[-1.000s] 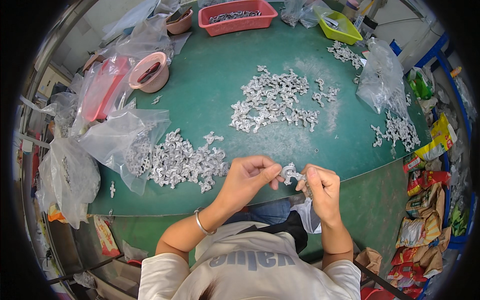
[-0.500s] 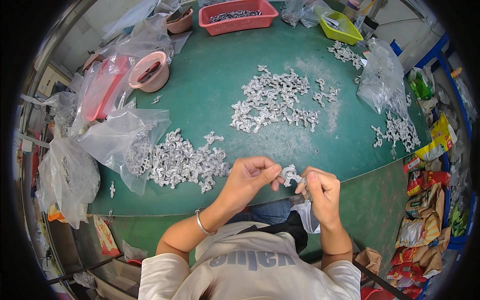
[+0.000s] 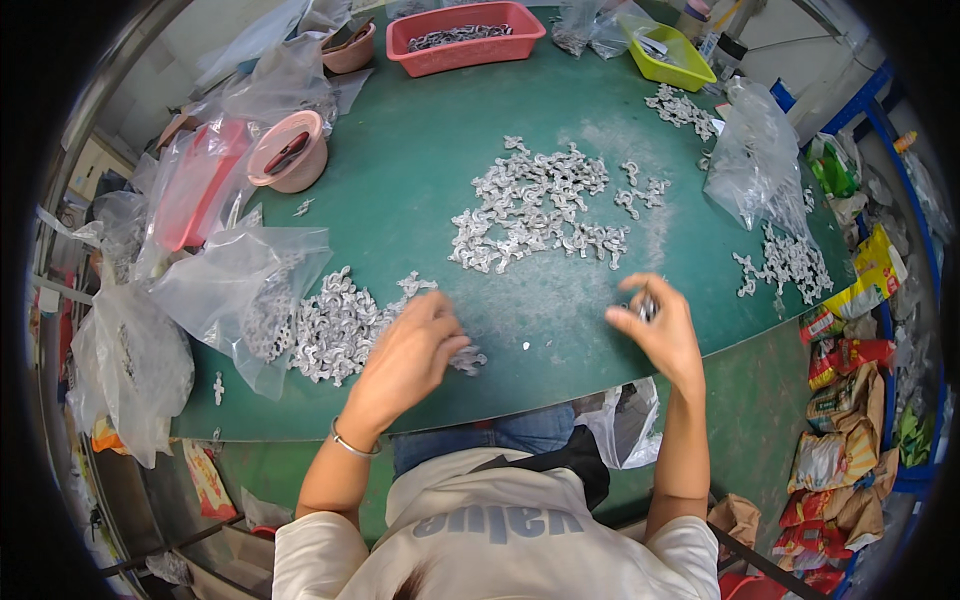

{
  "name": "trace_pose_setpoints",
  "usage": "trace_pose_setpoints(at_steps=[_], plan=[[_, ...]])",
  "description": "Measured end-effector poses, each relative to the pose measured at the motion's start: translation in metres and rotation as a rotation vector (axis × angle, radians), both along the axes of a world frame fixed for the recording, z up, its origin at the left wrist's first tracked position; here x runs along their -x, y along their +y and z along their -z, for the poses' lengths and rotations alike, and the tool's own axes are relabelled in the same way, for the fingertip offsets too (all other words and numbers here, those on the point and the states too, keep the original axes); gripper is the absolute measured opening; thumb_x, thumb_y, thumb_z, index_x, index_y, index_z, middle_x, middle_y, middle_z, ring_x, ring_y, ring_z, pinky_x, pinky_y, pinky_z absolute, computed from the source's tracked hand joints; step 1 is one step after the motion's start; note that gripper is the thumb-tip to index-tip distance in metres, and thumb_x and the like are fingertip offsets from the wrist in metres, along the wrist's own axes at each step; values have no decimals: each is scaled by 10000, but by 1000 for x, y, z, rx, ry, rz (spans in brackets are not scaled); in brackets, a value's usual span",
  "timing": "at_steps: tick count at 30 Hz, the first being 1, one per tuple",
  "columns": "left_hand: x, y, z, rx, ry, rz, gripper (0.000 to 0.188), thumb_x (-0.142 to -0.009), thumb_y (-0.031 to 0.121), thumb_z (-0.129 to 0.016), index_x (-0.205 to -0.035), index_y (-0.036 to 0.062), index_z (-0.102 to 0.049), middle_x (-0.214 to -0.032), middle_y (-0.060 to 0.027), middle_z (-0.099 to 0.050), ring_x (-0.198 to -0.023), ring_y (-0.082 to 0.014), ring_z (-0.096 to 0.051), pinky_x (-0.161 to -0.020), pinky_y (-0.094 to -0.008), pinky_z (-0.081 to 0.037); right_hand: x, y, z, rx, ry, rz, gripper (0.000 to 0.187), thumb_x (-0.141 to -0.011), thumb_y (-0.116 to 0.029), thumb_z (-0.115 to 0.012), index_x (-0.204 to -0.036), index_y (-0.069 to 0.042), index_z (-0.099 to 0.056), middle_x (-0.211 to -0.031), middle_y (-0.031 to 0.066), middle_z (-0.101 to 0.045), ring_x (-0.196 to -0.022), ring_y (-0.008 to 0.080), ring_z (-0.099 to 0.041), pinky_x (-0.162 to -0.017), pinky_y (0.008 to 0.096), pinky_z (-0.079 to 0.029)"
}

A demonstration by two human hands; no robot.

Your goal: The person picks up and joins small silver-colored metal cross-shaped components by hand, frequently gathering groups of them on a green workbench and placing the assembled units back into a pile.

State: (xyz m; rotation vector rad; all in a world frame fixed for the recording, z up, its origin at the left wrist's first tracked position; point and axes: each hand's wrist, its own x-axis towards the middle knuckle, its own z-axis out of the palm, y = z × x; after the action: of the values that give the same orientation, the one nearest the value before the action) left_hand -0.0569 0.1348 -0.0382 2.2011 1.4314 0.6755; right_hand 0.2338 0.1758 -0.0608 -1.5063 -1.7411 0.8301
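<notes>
My left hand is over the right side of a pile of small silvery metal castings at the left front of the table. Its fingers are smeared by motion, so I cannot tell whether it grips one. Blurred castings show just beside its fingertips. Farther right, my right hand is raised above the table, its fingers curled around a small grey metallic object whose kind is hidden. Between the hands lies a tiny pale bit. A second heap of castings spreads beyond, mid-table.
On the green table stand a pink basin of metal parts, a yellow-green basket and a pink tub with a red-handled tool. Plastic bags lie left, another bag right. More castings sit at the right edge.
My hands, together over a silvery casting before, are now apart. The left has moved left to the near pile; the right has moved up and right. The casting no longer shows between them.
</notes>
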Motion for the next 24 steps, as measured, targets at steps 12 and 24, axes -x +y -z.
trace_pose_setpoints(at_steps=[12, 24], plan=[[-20, -15, 19, -63, 50, 85, 181, -710, 10, -579, -890, 29, -571, -1001, -126, -504, -968, -307, -464, -868, -396, -357, 11, 37, 28, -290, -685, 253, 138, -800, -117, -530, -752, 12, -523, -708, 211, -574, -625, 399, -567, -528, 468, -422], [-38, -28, -23, 206, -405, 85, 291, -751, -23, -578, -1037, 32, -566, -1089, -138, -488, -973, -274, -514, -869, -370, -424, 26, -30, -20, 235, 557, 10, 198, -877, -153, -512, -743, -13, -548, -559, -31, -459, -476, 20, -378, -427, 184, -272]])
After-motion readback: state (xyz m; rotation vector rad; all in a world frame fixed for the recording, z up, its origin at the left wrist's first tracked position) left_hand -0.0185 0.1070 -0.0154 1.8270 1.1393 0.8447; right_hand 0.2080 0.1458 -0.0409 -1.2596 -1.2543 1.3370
